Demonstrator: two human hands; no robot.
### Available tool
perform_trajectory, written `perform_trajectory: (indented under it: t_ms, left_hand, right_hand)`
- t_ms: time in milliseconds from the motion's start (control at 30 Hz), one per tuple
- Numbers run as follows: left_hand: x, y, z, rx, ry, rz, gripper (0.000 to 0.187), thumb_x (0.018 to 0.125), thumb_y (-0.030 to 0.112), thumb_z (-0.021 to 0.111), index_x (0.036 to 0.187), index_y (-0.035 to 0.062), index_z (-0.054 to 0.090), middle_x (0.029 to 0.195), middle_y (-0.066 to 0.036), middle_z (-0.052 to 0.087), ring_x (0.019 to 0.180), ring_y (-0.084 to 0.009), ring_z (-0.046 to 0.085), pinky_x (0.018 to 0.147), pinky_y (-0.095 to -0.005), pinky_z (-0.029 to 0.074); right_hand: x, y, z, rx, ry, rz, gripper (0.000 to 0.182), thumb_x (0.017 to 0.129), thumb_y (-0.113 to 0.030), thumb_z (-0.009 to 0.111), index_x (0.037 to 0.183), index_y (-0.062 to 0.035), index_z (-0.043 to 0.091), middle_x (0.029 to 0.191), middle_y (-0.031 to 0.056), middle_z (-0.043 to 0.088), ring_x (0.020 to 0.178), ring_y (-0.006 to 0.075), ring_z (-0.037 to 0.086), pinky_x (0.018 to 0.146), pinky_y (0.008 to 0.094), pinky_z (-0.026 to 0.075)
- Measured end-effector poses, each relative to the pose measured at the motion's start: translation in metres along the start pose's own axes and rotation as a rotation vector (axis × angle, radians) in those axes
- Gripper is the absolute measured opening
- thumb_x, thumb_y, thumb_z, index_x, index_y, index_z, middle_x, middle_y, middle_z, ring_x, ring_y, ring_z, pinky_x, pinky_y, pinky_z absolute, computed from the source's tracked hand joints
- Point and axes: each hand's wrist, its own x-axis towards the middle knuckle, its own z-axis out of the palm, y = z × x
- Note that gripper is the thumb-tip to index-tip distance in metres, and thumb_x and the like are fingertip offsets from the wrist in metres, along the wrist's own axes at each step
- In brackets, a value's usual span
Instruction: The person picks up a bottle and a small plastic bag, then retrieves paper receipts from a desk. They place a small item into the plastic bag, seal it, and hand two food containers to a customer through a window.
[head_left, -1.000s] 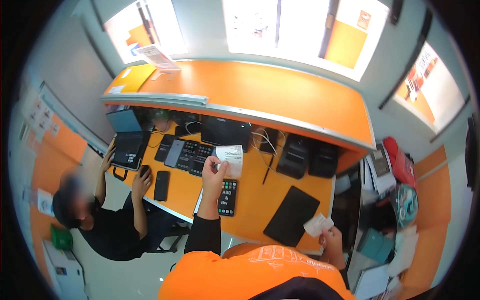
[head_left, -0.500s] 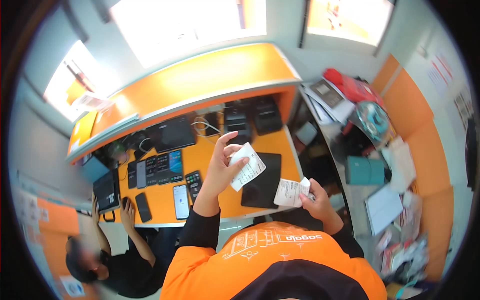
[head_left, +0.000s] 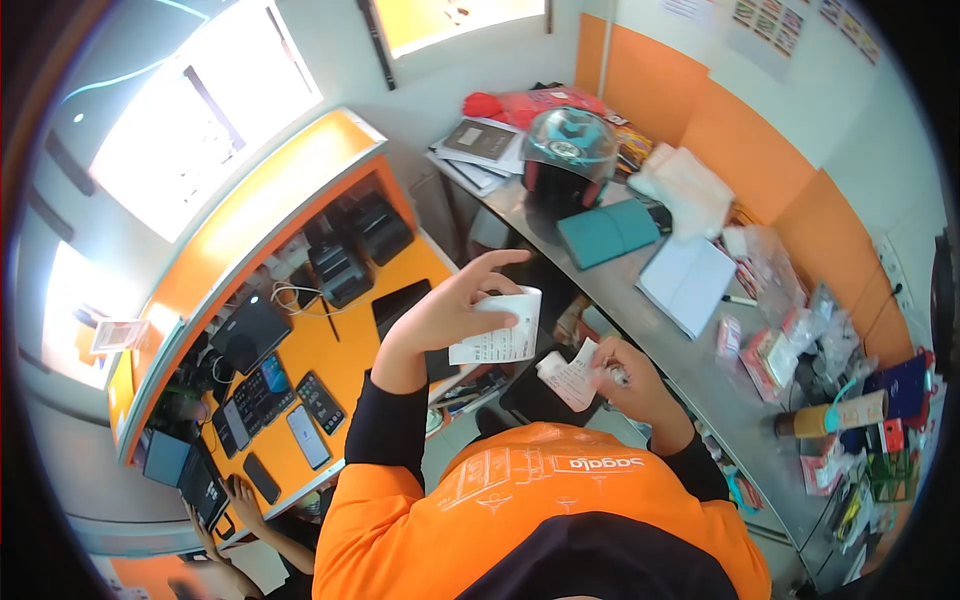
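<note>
Up in front of my chest, my left hand (head_left: pixel 455 310) pinches a white printed receipt (head_left: pixel 508 340) under the thumb, with the index finger stretched out. The receipt curls at its right side. Lower and to the right, my right hand (head_left: pixel 635 382) has its fingers closed on a second printed receipt (head_left: pixel 572 378), which bends upward at one end. Something small and shiny shows by those fingers, too indistinct to name. The two receipts are apart, both held in the air.
On the orange desk (head_left: pixel 285 430) at left are phones (head_left: pixel 308 437), a laptop (head_left: pixel 203 495) and black printers (head_left: pixel 340 270). A co-worker's hand (head_left: pixel 240 500) rests by the laptop. The metal table (head_left: pixel 690 385) at right holds a helmet (head_left: pixel 568 150), a teal case (head_left: pixel 608 235), papers (head_left: pixel 685 285) and plastic bags.
My view has turned to the right, bringing more of the metal table into sight and shifting the orange desk leftward. Both hands still hold their receipts; the left one's receipt has tilted.
</note>
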Motion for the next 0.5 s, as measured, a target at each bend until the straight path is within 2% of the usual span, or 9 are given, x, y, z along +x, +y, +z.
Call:
perform_trajectory:
  t_ms: [33, 67, 100, 167, 233, 267, 367, 433, 500]
  left_hand:
    - [0.012, -0.001, 0.012, 0.073, -0.109, 0.029, 0.072, 0.083, 0.0, 0.073, 0.148, 0.0085, 0.042, 0.111, -0.006, 0.069, 0.104, -0.016, 0.064, 0.092, -0.029, 0.05]
    - [0.023, 0.006, 0.027, 0.147, -0.216, 0.059, 0.072, 0.083, 0.001, 0.073, 0.147, 0.0083, 0.042, 0.112, -0.006, 0.069, 0.104, -0.0175, 0.064, 0.093, -0.0293, 0.049]
    - [0.03, 0.018, 0.044, 0.186, -0.334, -0.018, 0.073, 0.084, 0.003, 0.074, 0.148, 0.009, 0.041, 0.11, -0.006, 0.069, 0.106, -0.0154, 0.063, 0.093, -0.0301, 0.048]
    - [0.049, 0.021, 0.081, 0.264, -0.549, 0.041, 0.068, 0.082, 0.004, 0.075, 0.143, 0.0076, 0.045, 0.106, -0.006, 0.07, 0.103, -0.0173, 0.064, 0.091, -0.0304, 0.049]
    - [0.064, 0.028, 0.118, 0.287, -0.667, 0.081, 0.063, 0.081, 0.004, 0.075, 0.138, 0.0063, 0.048, 0.104, -0.005, 0.07, 0.102, -0.0177, 0.064, 0.09, -0.0308, 0.049]
    - [0.072, 0.027, 0.135, 0.293, -0.688, 0.133, 0.061, 0.081, 0.005, 0.075, 0.136, 0.0058, 0.049, 0.102, -0.005, 0.07, 0.102, -0.0178, 0.065, 0.09, -0.031, 0.049]
    - [0.078, 0.034, 0.175, 0.173, -0.575, 0.168, 0.057, 0.08, 0.004, 0.076, 0.132, 0.0045, 0.051, 0.106, -0.006, 0.069, 0.101, -0.017, 0.066, 0.089, -0.0316, 0.05]
    - [0.082, 0.033, 0.187, 0.183, -0.442, 0.258, 0.03, 0.089, 0.023, 0.073, 0.113, 0.0061, 0.067, 0.13, -0.009, 0.059, 0.109, -0.0223, 0.065, 0.09, -0.0341, 0.052]
    - [0.071, 0.031, 0.2, -0.512, -0.352, 0.119, 0.047, 0.094, 0.034, 0.069, 0.131, 0.0106, 0.053, 0.134, -0.015, 0.057, 0.113, -0.0265, 0.065, 0.089, -0.0347, 0.054]
  right_hand:
    - [-0.015, -0.013, -0.007, 0.085, 0.079, 0.12, 0.024, 0.094, -0.018, 0.067, 0.111, -0.0042, 0.056, 0.094, 0.0086, 0.061, 0.084, 0.0145, 0.059, 0.075, 0.0282, 0.047]
    - [-0.027, -0.023, -0.015, 0.099, 0.106, 0.148, 0.027, 0.095, -0.018, 0.066, 0.116, -0.0041, 0.055, 0.092, 0.0081, 0.061, 0.082, 0.014, 0.059, 0.075, 0.028, 0.047]
    - [-0.037, -0.031, -0.023, 0.114, 0.133, 0.175, 0.031, 0.095, -0.017, 0.066, 0.121, -0.004, 0.055, 0.089, 0.0076, 0.062, 0.08, 0.0134, 0.059, 0.074, 0.0279, 0.047]
    - [-0.055, -0.051, -0.039, 0.165, 0.135, 0.255, 0.04, 0.096, -0.016, 0.066, 0.133, -0.0036, 0.055, 0.081, 0.0038, 0.061, 0.077, 0.0107, 0.058, 0.074, 0.0272, 0.046]
    - [-0.073, -0.046, -0.049, 0.175, 0.076, 0.219, 0.034, 0.095, -0.016, 0.068, 0.126, -0.0028, 0.061, 0.08, 0.0027, 0.061, 0.077, 0.01, 0.057, 0.073, 0.0268, 0.046]
    - [-0.083, -0.044, -0.053, 0.176, 0.044, 0.196, 0.031, 0.095, -0.017, 0.068, 0.122, -0.0024, 0.064, 0.08, 0.0021, 0.061, 0.077, 0.0096, 0.057, 0.073, 0.0266, 0.046]
    - [-0.116, -0.043, -0.061, 0.102, 0.07, 0.276, 0.021, 0.094, -0.017, 0.07, 0.109, -0.0011, 0.07, 0.082, 0.0003, 0.063, 0.076, 0.0085, 0.057, 0.069, 0.0251, 0.045]
    - [-0.135, -0.038, -0.061, 0.183, 0.219, 0.3, 0.018, 0.095, -0.017, 0.07, 0.104, -0.0009, 0.071, 0.079, -0.0005, 0.063, 0.071, 0.0065, 0.056, 0.063, 0.0231, 0.044]
    - [-0.15, -0.036, -0.062, 0.279, 0.366, 0.304, 0.017, 0.096, -0.017, 0.069, 0.1, -0.0008, 0.071, 0.076, -0.0014, 0.062, 0.066, 0.0045, 0.053, 0.058, 0.0213, 0.041]
